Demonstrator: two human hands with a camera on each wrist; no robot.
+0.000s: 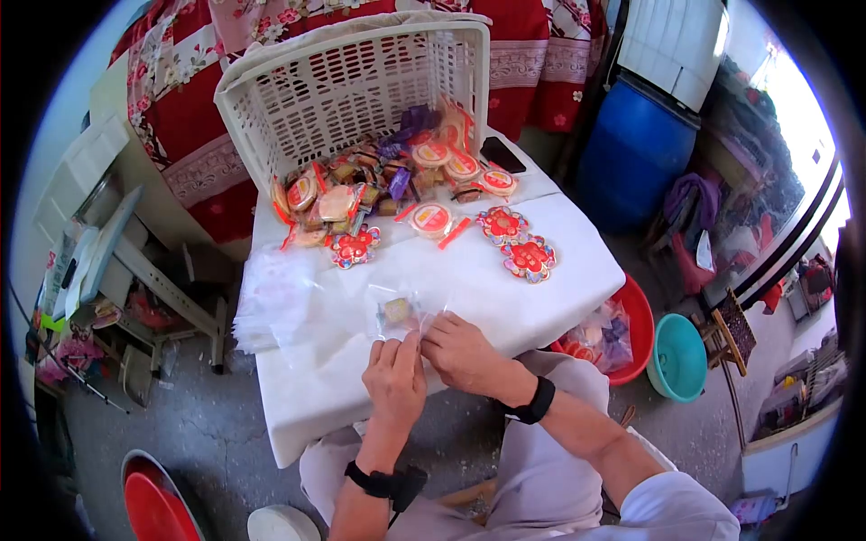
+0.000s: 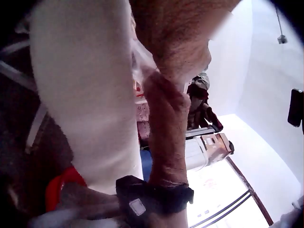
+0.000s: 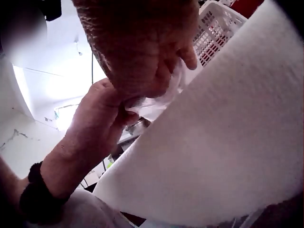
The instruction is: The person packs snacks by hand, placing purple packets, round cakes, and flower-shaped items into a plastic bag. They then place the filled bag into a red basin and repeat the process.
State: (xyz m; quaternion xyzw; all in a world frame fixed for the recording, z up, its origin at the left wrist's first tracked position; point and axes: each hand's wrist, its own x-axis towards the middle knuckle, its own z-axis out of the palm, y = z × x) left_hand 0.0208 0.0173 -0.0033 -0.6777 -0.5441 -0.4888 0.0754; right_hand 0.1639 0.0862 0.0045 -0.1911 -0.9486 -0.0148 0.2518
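A clear plastic bag [image 1: 377, 302] with a small brown-and-yellow wrapped snack [image 1: 397, 311] inside lies near the front of the white-covered table. My left hand [image 1: 394, 383] pinches its near edge, fingers curled. Right beside it, my right hand [image 1: 465, 356] grips the same edge with bent fingers. In the right wrist view the clear film [image 3: 175, 85] shows between the two hands, which nearly meet. To the left lies a stack of flat clear bags [image 1: 275, 298]. Red flower-shaped cards [image 1: 529, 259] lie beyond my right hand, and another flower card [image 1: 354, 246] beyond the bag.
A white basket [image 1: 361, 81] lies tipped toward me, packaged snacks [image 1: 338, 203] spilling from it. One round wrapped cake [image 1: 430, 219] sits in front. A phone [image 1: 502, 155] lies beside the basket. Right of the table stand a red basin [image 1: 639, 316] holding packets and a teal basin [image 1: 678, 358].
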